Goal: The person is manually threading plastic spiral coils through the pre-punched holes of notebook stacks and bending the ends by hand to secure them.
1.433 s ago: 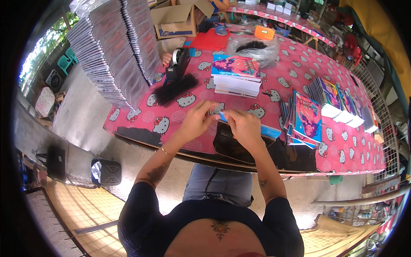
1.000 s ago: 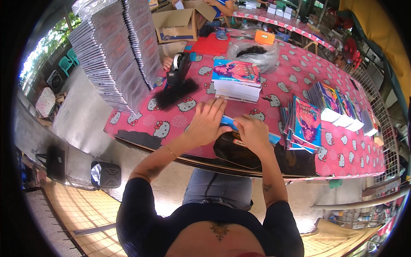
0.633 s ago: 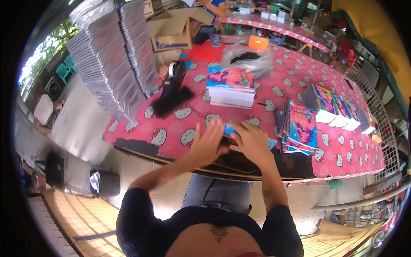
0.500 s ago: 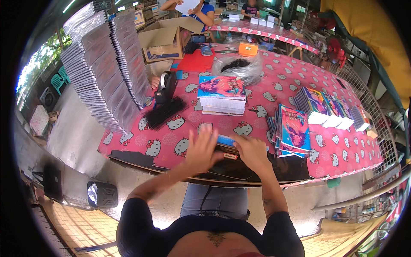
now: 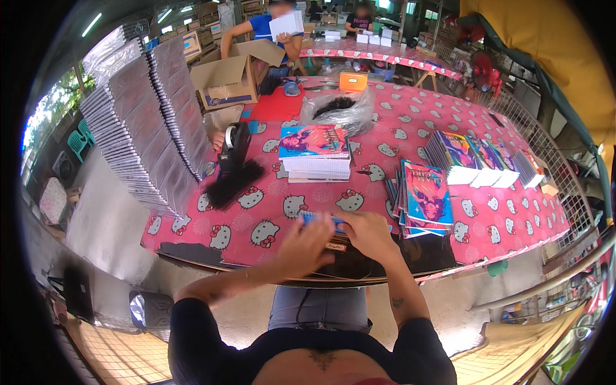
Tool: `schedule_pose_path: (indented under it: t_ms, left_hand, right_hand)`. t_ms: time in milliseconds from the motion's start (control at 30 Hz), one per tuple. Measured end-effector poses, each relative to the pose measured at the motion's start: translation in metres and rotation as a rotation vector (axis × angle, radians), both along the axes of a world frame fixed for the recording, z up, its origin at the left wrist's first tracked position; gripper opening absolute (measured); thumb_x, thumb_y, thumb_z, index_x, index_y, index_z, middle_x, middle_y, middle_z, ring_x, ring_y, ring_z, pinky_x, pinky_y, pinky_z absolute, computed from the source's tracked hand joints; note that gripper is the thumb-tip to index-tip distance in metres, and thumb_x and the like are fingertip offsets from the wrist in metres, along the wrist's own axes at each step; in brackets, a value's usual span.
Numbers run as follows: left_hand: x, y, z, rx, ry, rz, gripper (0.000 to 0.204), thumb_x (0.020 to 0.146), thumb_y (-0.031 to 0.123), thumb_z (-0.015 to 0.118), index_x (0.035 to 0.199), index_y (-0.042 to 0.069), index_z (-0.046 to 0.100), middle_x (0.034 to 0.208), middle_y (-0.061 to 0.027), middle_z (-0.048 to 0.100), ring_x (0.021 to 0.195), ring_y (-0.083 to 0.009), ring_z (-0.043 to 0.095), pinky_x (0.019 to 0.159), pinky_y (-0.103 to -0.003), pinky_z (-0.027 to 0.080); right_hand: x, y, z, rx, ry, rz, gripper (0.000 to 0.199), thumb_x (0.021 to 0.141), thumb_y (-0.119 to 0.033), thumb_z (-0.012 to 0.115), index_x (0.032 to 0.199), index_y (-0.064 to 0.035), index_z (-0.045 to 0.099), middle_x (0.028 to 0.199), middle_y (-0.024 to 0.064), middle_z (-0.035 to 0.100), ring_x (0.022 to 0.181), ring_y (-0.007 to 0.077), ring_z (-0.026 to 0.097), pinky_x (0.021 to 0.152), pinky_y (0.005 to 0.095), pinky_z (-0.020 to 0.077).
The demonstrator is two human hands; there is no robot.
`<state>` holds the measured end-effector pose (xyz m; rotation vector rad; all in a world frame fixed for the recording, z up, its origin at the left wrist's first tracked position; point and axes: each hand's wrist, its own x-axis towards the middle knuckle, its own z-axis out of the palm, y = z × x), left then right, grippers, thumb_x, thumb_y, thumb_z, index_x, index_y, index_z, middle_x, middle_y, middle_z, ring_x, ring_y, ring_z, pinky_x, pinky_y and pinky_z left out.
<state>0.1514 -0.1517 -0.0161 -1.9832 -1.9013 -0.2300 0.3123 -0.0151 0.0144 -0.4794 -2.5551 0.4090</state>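
At the near table edge, my right hand [image 5: 367, 236] is closed on a thin blue strip-like thing [image 5: 316, 219], seen almost edge-on; its kind cannot be made out. My left hand [image 5: 307, 245] is beside it, smeared by motion, its fingers too blurred to read. Under the hands lies a dark board with a small orange-and-white label [image 5: 335, 246]. Beyond them stands a stack of booklets [image 5: 314, 141] with a bright pink-and-blue cover on top. To the right, another fanned pile of booklets [image 5: 426, 196] lies close to my right hand.
Black wire-like bristly strands [image 5: 235, 184] lie beside a black tape dispenser [image 5: 235, 146]. Tall stacks of spiral-bound notebooks [image 5: 135, 115] rise at left. A clear plastic bag [image 5: 346, 110], a cardboard box [image 5: 224, 83] and more booklet rows [image 5: 471, 160] surround the work spot. A co-worker handles papers behind.
My left hand shifts down slightly, blurred, while my right hand stays on the blue thing. The view has tilted a little. The co-worker at the back has moved the papers.
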Motion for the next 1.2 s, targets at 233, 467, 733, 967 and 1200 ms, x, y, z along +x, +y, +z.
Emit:
schedule_pose_path:
  t_ms: [233, 467, 733, 967, 1200]
  left_hand:
    - [0.001, 0.01, 0.008, 0.021, -0.111, -0.019, 0.089, 0.087, 0.047, 0.068, 0.151, -0.005, 0.033, 0.158, -0.0278, 0.032, 0.15, -0.0404, 0.027, 0.118, -0.062, 0.021]
    - [0.004, 0.012, 0.003, 0.049, -0.153, -0.098, 0.088, 0.09, 0.045, 0.066, 0.151, -0.007, 0.031, 0.159, -0.0279, 0.029, 0.15, -0.0421, 0.025, 0.118, -0.063, 0.02]
    - [0.012, 0.001, -0.01, 0.03, -0.12, -0.123, 0.08, 0.092, 0.048, 0.063, 0.148, -0.003, 0.039, 0.155, -0.0249, 0.037, 0.147, -0.0385, 0.032, 0.117, -0.063, 0.022]
    - [-0.005, 0.035, 0.043, -0.323, -0.37, -0.238, 0.053, 0.091, 0.035, 0.068, 0.132, 0.002, 0.059, 0.134, -0.0141, 0.06, 0.133, -0.029, 0.052, 0.116, -0.064, 0.026]
    - [0.027, -0.003, -0.033, 0.05, -0.074, -0.269, 0.084, 0.091, 0.057, 0.058, 0.145, -0.005, 0.043, 0.155, -0.0289, 0.036, 0.148, -0.0425, 0.03, 0.115, -0.065, 0.023]
  right_hand:
    - [0.003, -0.002, -0.004, -0.003, 0.042, 0.004, 0.036, 0.088, -0.019, 0.069, 0.124, -0.0175, 0.065, 0.083, 0.0159, 0.071, 0.073, 0.0387, 0.068, 0.065, 0.0518, 0.0512]
    - [0.001, -0.003, -0.004, 0.0, -0.015, -0.058, 0.044, 0.089, -0.021, 0.07, 0.128, -0.0115, 0.054, 0.075, 0.0172, 0.069, 0.072, 0.0395, 0.069, 0.065, 0.0509, 0.0522]
    - [0.044, -0.008, 0.02, 0.143, 0.172, -0.078, 0.08, 0.075, -0.017, 0.084, 0.143, -0.0065, 0.044, 0.112, 0.0221, 0.068, 0.106, 0.0381, 0.065, 0.089, 0.0443, 0.0521]
    - [0.047, 0.012, -0.088, -0.955, 0.585, 0.068, 0.037, 0.087, -0.005, 0.077, 0.122, -0.0006, 0.066, 0.106, 0.0075, 0.072, 0.097, 0.0109, 0.063, 0.088, 0.0267, 0.0498]
    - [0.027, -0.013, -0.084, -0.848, 0.742, 0.011, 0.015, 0.087, -0.008, 0.079, 0.096, 0.0026, 0.073, 0.087, 0.0011, 0.072, 0.078, 0.0067, 0.062, 0.073, 0.0244, 0.0497]
